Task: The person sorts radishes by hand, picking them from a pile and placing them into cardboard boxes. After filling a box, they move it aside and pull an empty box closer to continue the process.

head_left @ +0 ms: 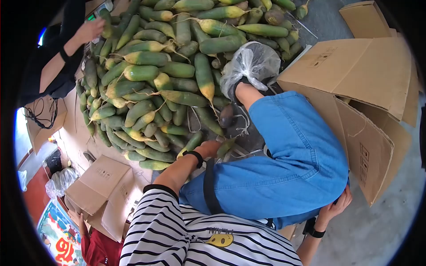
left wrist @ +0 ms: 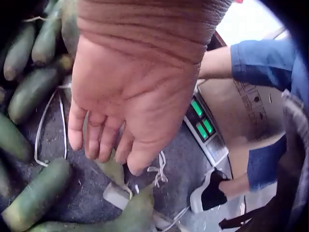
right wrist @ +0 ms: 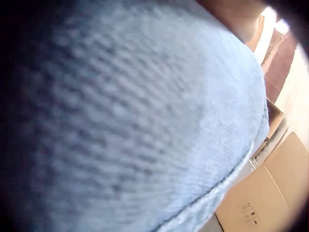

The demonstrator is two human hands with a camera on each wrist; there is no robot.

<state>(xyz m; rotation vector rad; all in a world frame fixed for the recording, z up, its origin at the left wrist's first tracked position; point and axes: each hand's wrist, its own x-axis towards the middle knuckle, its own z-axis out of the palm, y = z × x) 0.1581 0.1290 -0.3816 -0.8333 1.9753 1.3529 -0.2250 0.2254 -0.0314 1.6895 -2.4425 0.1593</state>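
My left hand (head_left: 207, 150) reaches to the near edge of a large heap of green radishes (head_left: 177, 71). In the left wrist view its palm (left wrist: 135, 92) faces the camera, fingers loosely extended. A small green radish (head_left: 226, 147) is right at its fingertips; in the left wrist view that radish (left wrist: 113, 171) shows partly behind the fingers. Low on the right, my right hand (head_left: 339, 206) rests against the blue trousers (head_left: 275, 177). Blue cloth fills most of the right wrist view.
A clear plastic bag (head_left: 253, 64) lies by my foot. Open cardboard boxes stand right (head_left: 350, 75) and lower left (head_left: 104, 186). Another person's hand (head_left: 91, 30) is at the heap's far left. The left wrist view shows a scale (left wrist: 205, 125) with green digits.
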